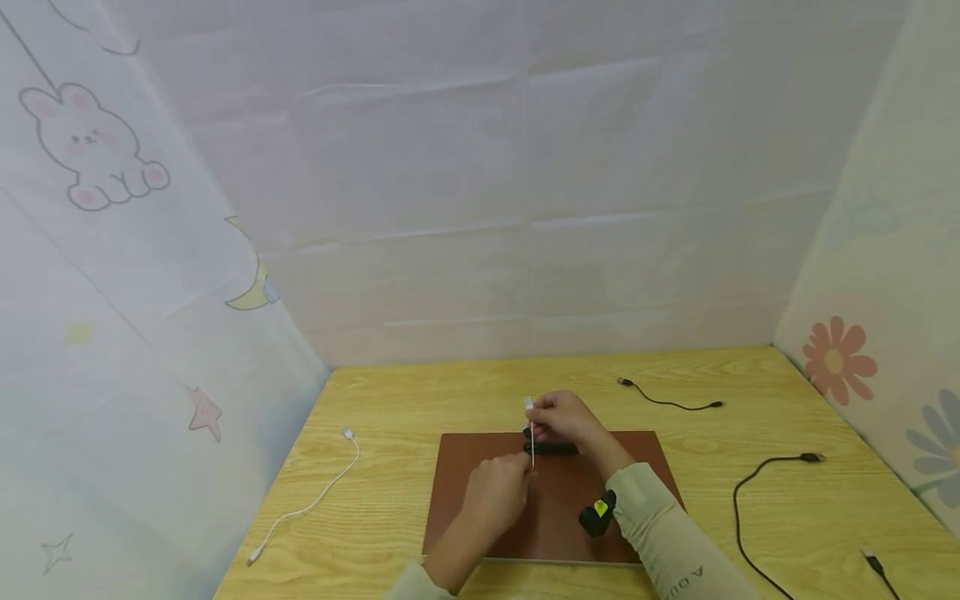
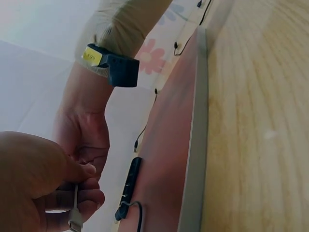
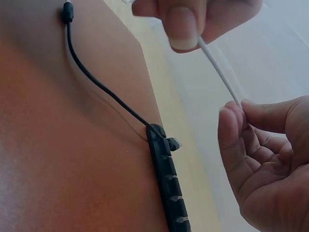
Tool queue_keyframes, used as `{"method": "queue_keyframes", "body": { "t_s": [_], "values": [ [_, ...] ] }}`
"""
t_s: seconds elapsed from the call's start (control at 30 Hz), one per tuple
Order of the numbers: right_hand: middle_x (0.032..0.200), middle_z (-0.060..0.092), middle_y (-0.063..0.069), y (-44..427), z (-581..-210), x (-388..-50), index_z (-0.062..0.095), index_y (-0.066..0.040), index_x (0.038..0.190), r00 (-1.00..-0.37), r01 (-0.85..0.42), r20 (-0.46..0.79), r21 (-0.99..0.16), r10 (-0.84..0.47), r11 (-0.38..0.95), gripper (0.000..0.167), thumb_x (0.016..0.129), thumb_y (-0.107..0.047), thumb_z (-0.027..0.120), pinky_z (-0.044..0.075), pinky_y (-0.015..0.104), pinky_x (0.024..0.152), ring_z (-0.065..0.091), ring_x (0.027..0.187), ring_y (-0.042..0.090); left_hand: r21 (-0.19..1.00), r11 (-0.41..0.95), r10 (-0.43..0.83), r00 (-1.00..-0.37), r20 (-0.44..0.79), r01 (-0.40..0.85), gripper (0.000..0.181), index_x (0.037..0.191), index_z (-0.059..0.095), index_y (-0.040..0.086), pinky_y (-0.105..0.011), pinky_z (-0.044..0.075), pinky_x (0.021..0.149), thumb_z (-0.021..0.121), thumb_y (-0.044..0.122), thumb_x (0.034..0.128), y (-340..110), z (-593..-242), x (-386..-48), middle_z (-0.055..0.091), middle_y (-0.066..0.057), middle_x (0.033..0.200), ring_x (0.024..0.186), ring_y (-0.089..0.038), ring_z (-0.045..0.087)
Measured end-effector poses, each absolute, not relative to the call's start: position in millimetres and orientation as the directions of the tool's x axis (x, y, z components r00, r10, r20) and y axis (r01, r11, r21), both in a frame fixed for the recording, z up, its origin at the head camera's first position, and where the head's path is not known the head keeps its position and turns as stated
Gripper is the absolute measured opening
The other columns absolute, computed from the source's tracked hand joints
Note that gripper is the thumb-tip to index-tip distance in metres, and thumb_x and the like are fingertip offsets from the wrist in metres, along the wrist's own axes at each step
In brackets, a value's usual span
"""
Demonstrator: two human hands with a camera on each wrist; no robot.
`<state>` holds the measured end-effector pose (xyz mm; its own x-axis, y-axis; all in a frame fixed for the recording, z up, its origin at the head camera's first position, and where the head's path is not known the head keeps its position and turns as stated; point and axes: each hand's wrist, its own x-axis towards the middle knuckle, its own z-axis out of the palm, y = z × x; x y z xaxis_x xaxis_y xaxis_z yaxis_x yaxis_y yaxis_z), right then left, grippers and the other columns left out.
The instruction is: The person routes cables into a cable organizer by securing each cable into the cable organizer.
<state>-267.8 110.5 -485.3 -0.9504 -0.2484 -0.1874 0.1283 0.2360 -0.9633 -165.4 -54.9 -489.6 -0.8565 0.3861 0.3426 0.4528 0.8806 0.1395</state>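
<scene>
A white USB cable (image 3: 219, 70) is stretched between both hands above the brown board. My left hand (image 1: 495, 496) pinches its nearer part between thumb and finger. Farther out, my right hand (image 1: 562, 417) pinches it near the white plug (image 1: 528, 402). A plug with a metal end (image 2: 75, 221) shows below the fingers in the left wrist view. Under the hands lies a black slotted cable clip strip (image 3: 166, 179) on the board. A black cable (image 3: 104, 88) runs through its end slot, with a small plug just past the strip.
The brown board (image 1: 555, 533) lies on the wood-grain table (image 1: 382, 417). A white cable (image 1: 315, 500) is at the left. Black cables, one short (image 1: 667, 402) and one longer (image 1: 738, 500), lie at the right, with another plug (image 1: 872, 560) at the near corner.
</scene>
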Motion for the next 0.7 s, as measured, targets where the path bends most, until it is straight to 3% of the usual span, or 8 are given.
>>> {"method": "queue_keyframes", "body": {
  "t_s": [0.3,0.7],
  "values": [
    [0.084,0.071,0.016,110.6,-488.1,-267.7,0.069,0.009,0.107,-0.961,0.132,-0.192,-0.950,-0.198,0.283,0.020,0.098,-0.008,0.067,0.061,0.036,0.066,0.068,0.063,0.015,0.031,0.874,0.453,-0.836,0.310,0.485,0.016,0.076,0.068,0.015,-0.019,0.032,0.038,0.077,0.019,0.0901,-45.7,-496.3,-155.1,0.059,0.006,0.060,0.045,-0.006,0.048],
    [0.082,0.073,0.014,111.8,-493.4,-269.8,0.071,0.006,0.105,-0.964,0.136,-0.196,-0.945,-0.181,0.298,0.016,0.096,-0.006,0.067,0.061,0.037,0.066,0.068,0.063,0.015,0.019,0.859,0.495,-0.838,0.229,0.512,0.018,0.074,0.064,0.015,-0.022,0.036,0.040,0.078,0.009,0.0855,-43.4,-500.9,-147.8,0.061,0.005,0.064,0.049,-0.009,0.052]
  ]
}}
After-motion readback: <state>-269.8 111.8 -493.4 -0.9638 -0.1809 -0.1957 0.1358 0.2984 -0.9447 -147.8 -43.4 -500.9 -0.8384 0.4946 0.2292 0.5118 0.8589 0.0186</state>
